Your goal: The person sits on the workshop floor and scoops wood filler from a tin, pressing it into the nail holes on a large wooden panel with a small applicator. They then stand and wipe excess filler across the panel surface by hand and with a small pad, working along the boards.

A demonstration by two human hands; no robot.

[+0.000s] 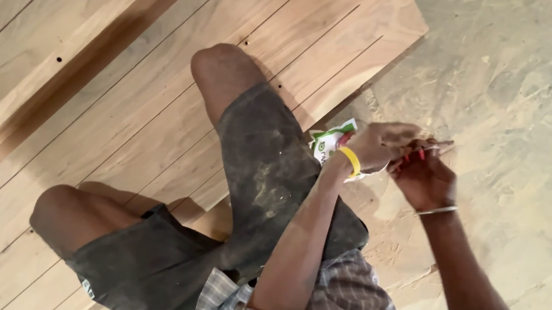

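Note:
My left hand [379, 146], with a yellow wristband, holds a small white and green packet [328, 142] just off the edge of the wooden panel [163, 63]. My right hand [426, 179], with a thin silver bangle, meets it from the right. Its fingers pinch several small red-tipped pieces [416, 153]; what they are is too blurred to tell. Both hands touch each other above the dusty floor [524, 98]. My knees in dark shorts [268, 168] rest on the panel to the left of the hands.
The large wooden panel has thin dark grooves and small drilled holes, and a second board [24, 36] overlaps it at the upper left. Sawdust covers the concrete floor on the right.

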